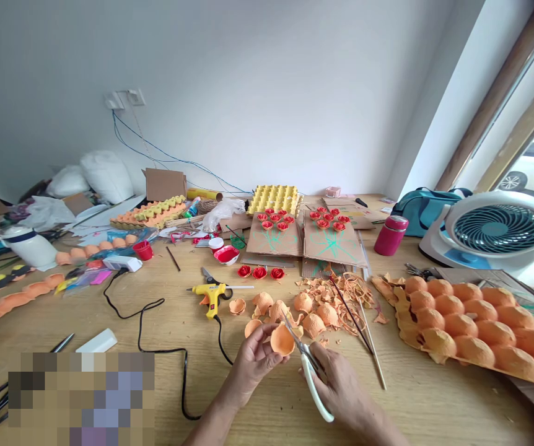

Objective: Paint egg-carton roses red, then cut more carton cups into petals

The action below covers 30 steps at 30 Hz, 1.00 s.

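Note:
My left hand (pixel 254 358) pinches an orange egg-carton cup (pixel 282 340) just above the wooden table (pixel 174 322). My right hand (pixel 336 384) grips white-handled scissors (pixel 311 371), whose blades point up-left and meet the cup's right edge. Several more cut orange cups (pixel 313 322) and curled orange scraps (pixel 341 288) lie just beyond my hands. Thin sticks (pixel 364 328) rest to the right of the scissors.
An orange egg tray (pixel 476 328) lies at the right. A yellow glue gun (pixel 211 294) with a black cord lies left of centre. Red paper roses (pixel 260 272), cardboard panels with roses (pixel 329 238), a red paint bowl (pixel 227 254), a maroon flask (pixel 390 235) and a fan (pixel 499 232) stand farther back.

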Available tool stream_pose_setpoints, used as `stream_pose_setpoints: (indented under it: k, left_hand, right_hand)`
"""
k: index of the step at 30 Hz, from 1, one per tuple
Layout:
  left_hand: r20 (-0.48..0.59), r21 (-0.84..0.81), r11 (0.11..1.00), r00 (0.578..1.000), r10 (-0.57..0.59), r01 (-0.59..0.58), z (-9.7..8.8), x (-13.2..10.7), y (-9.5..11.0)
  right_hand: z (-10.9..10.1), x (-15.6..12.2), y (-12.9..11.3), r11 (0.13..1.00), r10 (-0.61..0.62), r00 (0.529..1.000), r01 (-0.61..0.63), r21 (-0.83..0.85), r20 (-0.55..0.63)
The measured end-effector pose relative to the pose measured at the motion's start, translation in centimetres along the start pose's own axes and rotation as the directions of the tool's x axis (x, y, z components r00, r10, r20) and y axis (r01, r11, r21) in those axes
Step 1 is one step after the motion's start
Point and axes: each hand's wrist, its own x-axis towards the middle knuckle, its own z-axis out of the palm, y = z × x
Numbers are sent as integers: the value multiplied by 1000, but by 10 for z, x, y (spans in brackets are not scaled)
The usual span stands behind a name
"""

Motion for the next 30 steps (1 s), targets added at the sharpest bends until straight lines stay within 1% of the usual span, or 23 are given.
stream_pose_setpoints:
  k: [3,8,10,24,30]
  left_hand:
    - [-8,10,1000,1000,21,-21,1,0,0]
    - [67,70,997,998,14,-18,3,0,0]
    - [76,69,997,997,14,-19,3,-1,0]
    - [20,46,999,1000,-10,9,1,-1,0]
    - [22,22,1000,1000,0,-1,0,1,0]
  right_hand:
    - [0,0,-1,1000,-5,1000,5,17,8]
    - [-1,1,-3,998,-36,999,35,48,14]
    - [0,1,-2,997,-42,999,42,60,10]
    - [-4,0,-6,997,-3,999,1,71,32]
    - [-1,1,-4,994,25,999,-29,103,36]
